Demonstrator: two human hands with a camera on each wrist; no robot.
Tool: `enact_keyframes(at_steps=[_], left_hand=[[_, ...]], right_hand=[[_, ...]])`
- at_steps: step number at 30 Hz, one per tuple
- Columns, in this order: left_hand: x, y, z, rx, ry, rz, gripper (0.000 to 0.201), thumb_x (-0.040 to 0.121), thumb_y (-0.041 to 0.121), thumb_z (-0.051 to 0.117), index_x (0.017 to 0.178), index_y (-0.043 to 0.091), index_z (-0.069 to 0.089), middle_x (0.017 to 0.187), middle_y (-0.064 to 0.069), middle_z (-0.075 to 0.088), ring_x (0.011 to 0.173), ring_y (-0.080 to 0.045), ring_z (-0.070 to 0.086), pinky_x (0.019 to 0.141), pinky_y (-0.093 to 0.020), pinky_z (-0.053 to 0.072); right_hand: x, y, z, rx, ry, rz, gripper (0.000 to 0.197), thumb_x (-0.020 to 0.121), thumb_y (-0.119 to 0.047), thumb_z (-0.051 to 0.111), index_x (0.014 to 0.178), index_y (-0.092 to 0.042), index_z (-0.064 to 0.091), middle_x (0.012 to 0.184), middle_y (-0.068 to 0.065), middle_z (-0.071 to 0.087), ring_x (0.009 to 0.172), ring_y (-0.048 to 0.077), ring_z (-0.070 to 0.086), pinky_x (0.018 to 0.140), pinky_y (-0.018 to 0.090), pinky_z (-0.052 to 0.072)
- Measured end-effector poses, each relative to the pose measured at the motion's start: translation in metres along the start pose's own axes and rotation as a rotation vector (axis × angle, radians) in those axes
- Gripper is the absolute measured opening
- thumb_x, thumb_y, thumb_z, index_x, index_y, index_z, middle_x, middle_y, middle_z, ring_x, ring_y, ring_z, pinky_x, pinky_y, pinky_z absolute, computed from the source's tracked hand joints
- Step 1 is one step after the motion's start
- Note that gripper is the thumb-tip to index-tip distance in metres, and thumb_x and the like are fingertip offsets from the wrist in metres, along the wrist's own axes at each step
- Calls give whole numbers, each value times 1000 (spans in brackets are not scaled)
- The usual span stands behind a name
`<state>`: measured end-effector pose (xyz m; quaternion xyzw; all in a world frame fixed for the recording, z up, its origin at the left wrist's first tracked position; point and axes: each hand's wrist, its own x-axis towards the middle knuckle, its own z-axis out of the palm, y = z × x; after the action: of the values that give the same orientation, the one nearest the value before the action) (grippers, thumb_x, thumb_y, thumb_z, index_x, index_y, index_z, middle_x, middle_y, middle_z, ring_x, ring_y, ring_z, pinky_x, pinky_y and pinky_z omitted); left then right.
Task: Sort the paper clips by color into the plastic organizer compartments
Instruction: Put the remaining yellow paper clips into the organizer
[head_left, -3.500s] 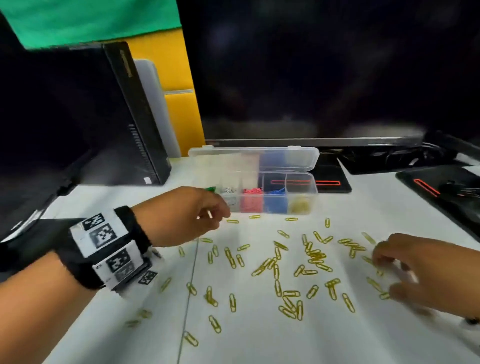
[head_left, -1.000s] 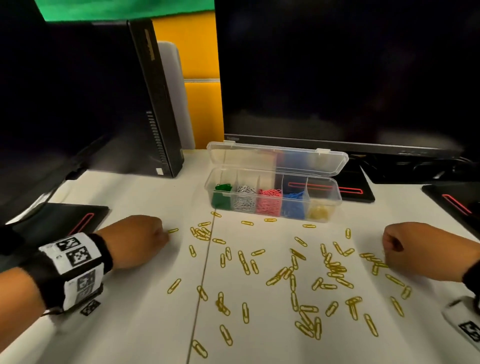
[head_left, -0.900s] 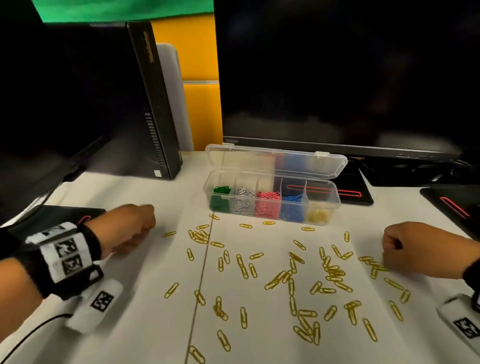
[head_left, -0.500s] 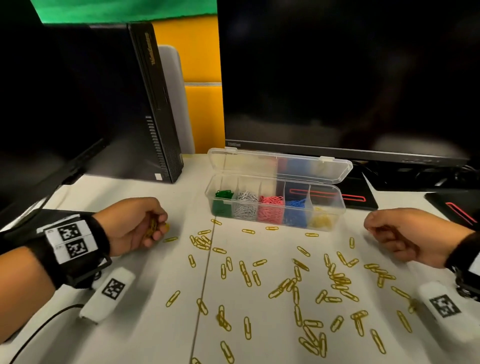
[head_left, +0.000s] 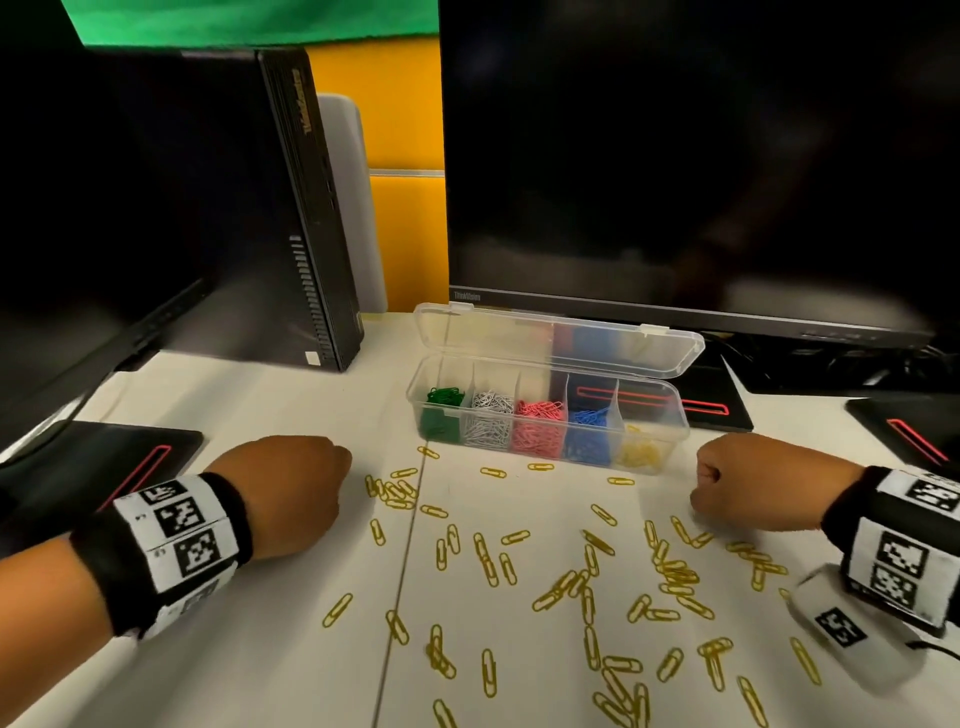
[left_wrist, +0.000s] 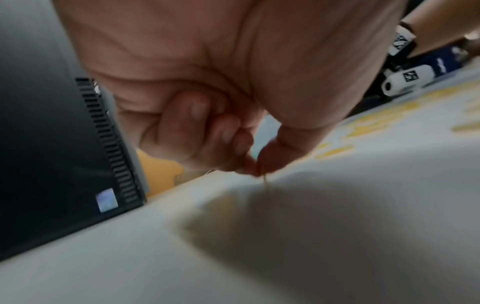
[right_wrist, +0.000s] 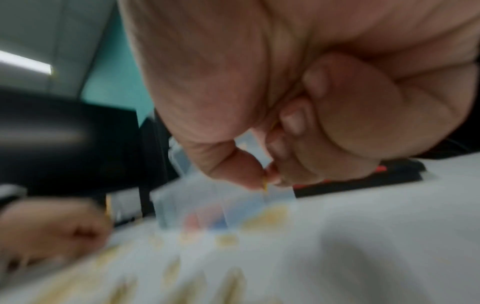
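Both fists curled, left hand (head_left: 291, 493) and right hand (head_left: 748, 483) each pinching a yellow clip (right_wrist: 265, 185) in the fingers, likely hoarding handfuls for the organizer (head_left: 545, 431)'s yellow bin.

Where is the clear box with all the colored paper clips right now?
In the head view the plastic organizer sits open at the centre back of the white table, just before the monitor, with loose yellow paper clips scattered in front of it.
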<state>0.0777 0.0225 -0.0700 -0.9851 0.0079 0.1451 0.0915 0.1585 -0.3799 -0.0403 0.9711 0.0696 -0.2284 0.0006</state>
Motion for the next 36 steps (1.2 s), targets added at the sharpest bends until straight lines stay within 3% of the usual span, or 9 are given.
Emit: enact_keyframes(at_steps=[4, 7, 10, 16, 21, 24, 28, 31, 36], left_hand=[[12, 18, -29, -536, 87, 66, 23, 104, 29, 37, 92, 19, 54, 85, -1, 63, 73, -17, 59, 70, -33, 53], [27, 59, -63, -1249, -19, 50, 22, 102, 22, 43, 84, 13, 51, 58, 0, 45, 46, -13, 36, 42, -23, 30], [42, 119, -93, -1589, -167, 81, 16, 104, 19, 50, 98, 7, 57, 67, -3, 53, 52, -11, 48, 44, -19, 40], [71, 205, -126, -1880, -230, 173, 14, 98, 14, 57, 111, 8, 56, 79, -6, 53, 66, -14, 52, 66, -24, 48], [60, 201, -132, -1756, -179, 286, 14, 97, 7, 54, 104, 5, 66, 87, -5, 62, 81, -18, 59, 77, -27, 50], [44, 157, -119, -1299, 44, 370, 16, 99, 6, 55, 107, 8, 69, 91, -5, 66, 80, -11, 59, 72, -23, 49], [12, 80, -80, -510, -46, 335, 15, 97, 25, 57, 88, 22, 67, 85, 5, 70, 81, -13, 64, 74, -27, 51], [-4, 39, -50, -183, -104, 117, 20, 99, 33, 48, 105, 26, 66, 105, 9, 66, 98, -12, 60, 92, -29, 49], [3, 16, -23, -293, -67, -10, 51, 96, 42, 54, 145, 34, 43, 125, 1, 49, 111, -18, 52, 98, -31, 43]], right_hand=[[-14, -2, -30, 414, 220, -69, 29, 100, -16, 49, 71, -12, 53, 64, 2, 48, 55, 14, 42, 52, 23, 36], [-10, -19, -41, 494, 371, -137, 23, 93, -18, 58, 71, -10, 57, 61, 3, 55, 52, 16, 47, 52, 30, 43], [-8, -31, -41, 492, 371, -173, 9, 93, -27, 64, 90, -19, 65, 84, 1, 70, 75, 17, 66, 69, 33, 55], [-38, -2, -35, 567, 417, -196, 21, 96, -29, 63, 117, -27, 64, 111, -8, 69, 103, 13, 64, 98, 40, 51], [-72, 45, 5, 184, 150, -40, 39, 90, -56, 62, 123, -37, 53, 111, -17, 57, 97, 4, 57, 85, 24, 48], [-82, 58, 30, 96, -19, 14, 57, 76, -74, 63, 118, -38, 47, 103, -17, 52, 90, 3, 57, 73, 21, 45], [-75, 50, 40, 190, -39, 29, 56, 78, -80, 58, 106, -34, 42, 99, -10, 55, 79, 4, 58, 58, 19, 43], [-60, 27, 33, 191, -26, -36, 60, 77, -81, 57, 109, -33, 44, 98, -12, 55, 81, 4, 57, 60, 17, 41], [-41, -18, 35, 70, 39, -149, 66, 78, -80, 58, 122, -33, 42, 100, -16, 44, 84, 3, 53, 64, 19, 39]])
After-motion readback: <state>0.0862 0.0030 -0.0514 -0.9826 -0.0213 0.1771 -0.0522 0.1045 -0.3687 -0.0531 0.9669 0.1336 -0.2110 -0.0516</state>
